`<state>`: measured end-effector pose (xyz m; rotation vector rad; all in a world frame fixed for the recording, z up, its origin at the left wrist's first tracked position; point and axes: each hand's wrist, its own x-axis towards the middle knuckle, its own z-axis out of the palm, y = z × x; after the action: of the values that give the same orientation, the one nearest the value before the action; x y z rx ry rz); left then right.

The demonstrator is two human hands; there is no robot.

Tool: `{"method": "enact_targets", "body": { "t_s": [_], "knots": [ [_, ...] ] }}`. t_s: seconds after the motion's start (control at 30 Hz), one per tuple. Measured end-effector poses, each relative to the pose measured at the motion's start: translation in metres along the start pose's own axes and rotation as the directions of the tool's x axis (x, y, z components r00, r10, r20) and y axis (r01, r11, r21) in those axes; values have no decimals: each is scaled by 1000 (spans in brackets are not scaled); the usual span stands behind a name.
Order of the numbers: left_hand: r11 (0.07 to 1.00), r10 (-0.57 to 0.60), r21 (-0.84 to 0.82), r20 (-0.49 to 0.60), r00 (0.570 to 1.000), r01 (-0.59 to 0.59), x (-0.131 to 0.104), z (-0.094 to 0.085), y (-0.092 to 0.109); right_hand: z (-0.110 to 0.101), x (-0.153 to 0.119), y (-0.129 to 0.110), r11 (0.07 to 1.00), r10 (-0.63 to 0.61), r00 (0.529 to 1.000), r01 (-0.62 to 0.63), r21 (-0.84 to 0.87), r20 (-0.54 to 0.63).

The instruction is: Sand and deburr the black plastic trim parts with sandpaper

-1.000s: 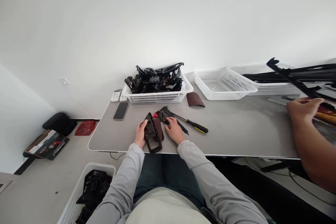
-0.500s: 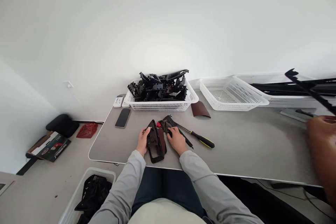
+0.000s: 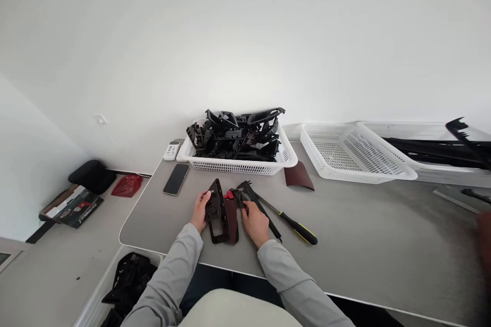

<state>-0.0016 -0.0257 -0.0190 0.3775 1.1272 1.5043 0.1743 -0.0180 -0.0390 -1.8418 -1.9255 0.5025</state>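
My left hand [image 3: 200,211] grips a black plastic part [image 3: 217,210] with a rectangular opening, standing tilted on the table. A brown sheet of sandpaper [image 3: 231,217] lies just to its right, partly hidden by the part. My right hand [image 3: 255,222] has its fingers closed at a dark piece [image 3: 238,195], and what they hold is mostly covered. Beside that piece shows a small red item [image 3: 229,194]. A long black plastic strip [image 3: 261,207] and a screwdriver [image 3: 299,228] with a black and yellow handle lie right of my right hand.
A white basket [image 3: 230,166] heaped with black plastic parts stands at the back. Further right are another white basket [image 3: 356,174] and a tray with long black strips [image 3: 433,152]. A phone [image 3: 176,179] and brown sandpaper [image 3: 299,177] lie nearby. Another person's blurred hand [image 3: 484,240] shows far right.
The view has shifted slightly. My left hand has turned the black part a little more upright and apart from the right hand. The other person's hand and strip have moved right.
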Motion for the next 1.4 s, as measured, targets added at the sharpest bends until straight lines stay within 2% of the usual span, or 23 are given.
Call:
{"method": "enact_targets", "body": {
  "t_s": [0.27,0.5,0.67,1.03,1.4],
  "knots": [
    [1000,-11,11,-4,1000,11,2,-3,4,2,0,9,977,23,1000,-21,214,-4],
    [1000,-14,10,-15,1000,14,0,-5,6,2,-1,12,888,-77,997,82,453,-30],
    [1000,-27,12,-28,999,27,0,-6,6,4,-3,13,821,-122,990,142,553,-73],
    [1000,-20,9,-36,999,20,-1,-7,5,-2,-5,10,750,-94,990,141,646,-107],
    [1000,-19,17,12,1000,19,3,-12,2,-1,-3,11,741,-114,988,157,653,-108]
  ]
}}
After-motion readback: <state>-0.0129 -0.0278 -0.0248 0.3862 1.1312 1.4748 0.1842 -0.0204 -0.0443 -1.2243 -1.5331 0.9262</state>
